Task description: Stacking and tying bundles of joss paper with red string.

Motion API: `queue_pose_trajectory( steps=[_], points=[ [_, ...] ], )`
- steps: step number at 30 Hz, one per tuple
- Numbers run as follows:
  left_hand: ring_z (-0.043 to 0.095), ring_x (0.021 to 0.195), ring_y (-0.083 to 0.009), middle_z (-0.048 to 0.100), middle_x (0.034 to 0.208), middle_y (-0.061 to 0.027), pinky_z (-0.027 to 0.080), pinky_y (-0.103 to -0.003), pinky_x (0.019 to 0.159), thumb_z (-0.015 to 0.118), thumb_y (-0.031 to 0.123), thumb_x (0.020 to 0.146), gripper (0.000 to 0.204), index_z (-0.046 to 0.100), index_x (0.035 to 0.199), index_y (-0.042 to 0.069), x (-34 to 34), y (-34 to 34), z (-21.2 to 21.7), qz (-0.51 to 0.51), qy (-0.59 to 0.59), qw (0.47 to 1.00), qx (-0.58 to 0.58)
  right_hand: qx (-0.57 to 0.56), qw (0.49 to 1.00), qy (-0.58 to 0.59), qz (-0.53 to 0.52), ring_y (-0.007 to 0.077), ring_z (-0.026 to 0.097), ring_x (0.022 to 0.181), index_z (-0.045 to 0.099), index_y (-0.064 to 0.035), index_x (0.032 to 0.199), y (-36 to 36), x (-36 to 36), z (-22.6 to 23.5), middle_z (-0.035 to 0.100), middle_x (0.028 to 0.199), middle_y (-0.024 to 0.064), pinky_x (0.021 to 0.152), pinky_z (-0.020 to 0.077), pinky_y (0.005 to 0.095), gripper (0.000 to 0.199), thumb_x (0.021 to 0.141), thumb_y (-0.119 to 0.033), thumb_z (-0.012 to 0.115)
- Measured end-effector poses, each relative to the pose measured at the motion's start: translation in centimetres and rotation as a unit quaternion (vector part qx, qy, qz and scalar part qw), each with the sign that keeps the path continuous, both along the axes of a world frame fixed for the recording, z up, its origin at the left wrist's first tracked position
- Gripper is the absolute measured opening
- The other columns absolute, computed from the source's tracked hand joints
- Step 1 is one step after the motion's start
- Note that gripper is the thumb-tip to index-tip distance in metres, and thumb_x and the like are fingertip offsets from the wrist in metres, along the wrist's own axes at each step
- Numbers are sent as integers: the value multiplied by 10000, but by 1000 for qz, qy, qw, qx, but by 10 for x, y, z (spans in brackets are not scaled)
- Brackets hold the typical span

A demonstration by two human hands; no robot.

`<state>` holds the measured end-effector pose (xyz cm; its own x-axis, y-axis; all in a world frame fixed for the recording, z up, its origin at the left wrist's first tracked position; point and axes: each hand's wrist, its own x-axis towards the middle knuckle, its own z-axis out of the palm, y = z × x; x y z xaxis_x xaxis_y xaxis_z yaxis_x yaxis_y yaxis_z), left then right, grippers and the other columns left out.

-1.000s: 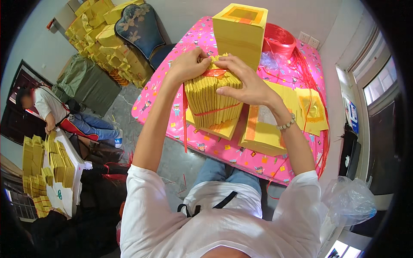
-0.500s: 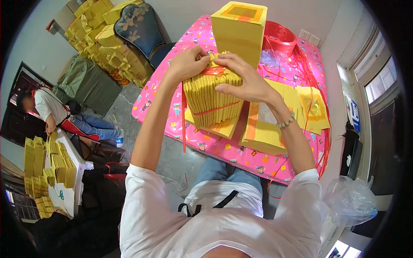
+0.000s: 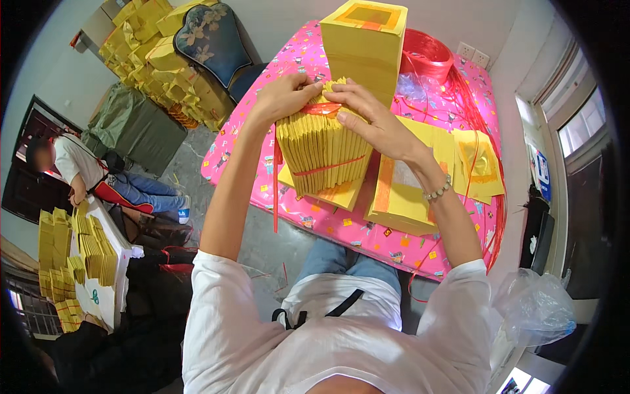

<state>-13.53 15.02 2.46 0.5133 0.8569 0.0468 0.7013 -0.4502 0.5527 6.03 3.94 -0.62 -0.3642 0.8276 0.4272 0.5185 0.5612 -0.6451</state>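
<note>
A bundle of folded yellow paper (image 3: 321, 148) stands in front of me, its folds upright and packed tight. One red plastic strap (image 3: 328, 165) runs across its near side, and another red band (image 3: 321, 108) crosses its top. At the top left edge, my left hand (image 3: 285, 98) is closed on the bundle with bent fingers. My right hand (image 3: 374, 125) grips the top right, fingers over the top and thumb at the near edge. The fingertips are partly hidden among the paper. A loose red strap end (image 3: 275, 190) hangs down the left side. Flat yellow paper (image 3: 341, 196) lies under the bundle.
Behind the bundle stands a tall yellow paper block (image 3: 361, 52) beside a red strap coil (image 3: 426, 56). Another yellow stack (image 3: 410, 190) lies right on the pink table cover (image 3: 308, 49). At the left, a person (image 3: 79, 164) is by a white table (image 3: 115, 262) with yellow bundles.
The bundle has shifted slightly left, its hanging strap end too. My left fingers have flattened somewhat over the top edge. My right thumb has moved up toward the top of the bundle.
</note>
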Motion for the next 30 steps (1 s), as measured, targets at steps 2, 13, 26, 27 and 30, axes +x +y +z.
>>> queue_pose_trajectory(
  steps=[2,13,26,27,30],
  points=[
    [648,853,-255,680,870,-103,475,-364,753,525,542,828,490,671,1009,109,0,0,-4,6,-4,1000,6,2,1000,1,-2,299,229,1391,472,-49,1326,-2,0,0,388,1399,136,1130,202,410,453,969,-327,450],
    [562,1114,-332,574,1195,-224,444,-394,941,630,748,630,1023,468,1309,0,7,-15,19,-124,24,992,-10,54,998,28,15,296,408,1237,495,-8,1238,10,8,-5,465,1258,151,1065,303,383,435,948,-328,448],
    [503,1173,-333,515,1219,-225,398,-372,983,824,431,543,1018,396,1377,33,20,-51,68,-160,75,983,49,154,985,39,-70,312,523,1139,583,-26,1174,-7,5,25,530,1234,147,974,412,370,422,912,-348,504],
    [510,1163,-324,519,1215,-223,403,-369,976,825,424,547,1006,401,1371,32,27,-58,76,-151,77,982,84,168,982,31,-79,313,522,1136,584,-25,1171,-16,10,35,532,1229,153,969,413,371,404,907,-324,522],
    [518,1156,-311,514,1238,-223,411,-361,964,829,413,548,990,409,1360,33,57,-77,91,-184,49,975,116,186,976,26,-112,314,494,1187,590,-30,1165,-51,37,62,539,1233,145,993,398,375,391,905,-318,535]
  ],
)
